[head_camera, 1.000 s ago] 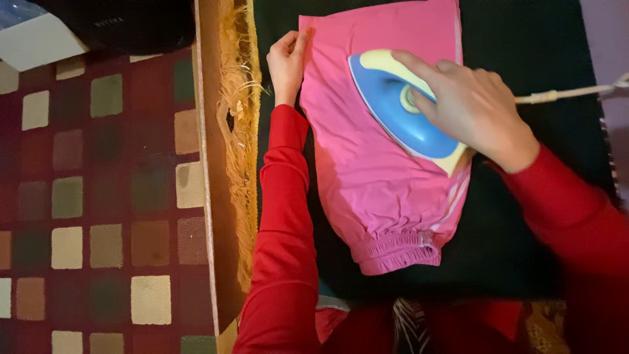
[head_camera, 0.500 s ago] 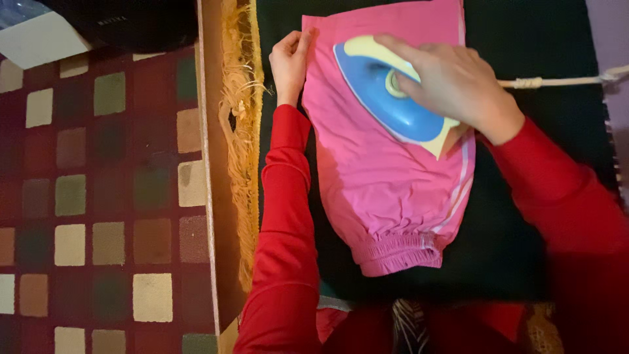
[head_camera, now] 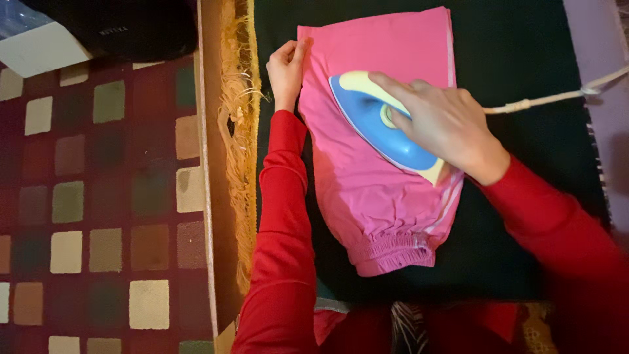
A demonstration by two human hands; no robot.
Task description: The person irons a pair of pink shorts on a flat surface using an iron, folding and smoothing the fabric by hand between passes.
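Two hands share the work: the right hand (head_camera: 452, 124) grips the blue iron (head_camera: 380, 124), the left hand (head_camera: 286, 69) pinches the pink garment's (head_camera: 373, 196) edge. Keeping that edge taut helps smooth gliding. Lying on the dark cloth (head_camera: 517, 59), the iron points upper-left, its long axis diagonal.

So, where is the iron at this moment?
In the head view, the blue iron rests on the pink garment, under the right hand, right of the left hand.
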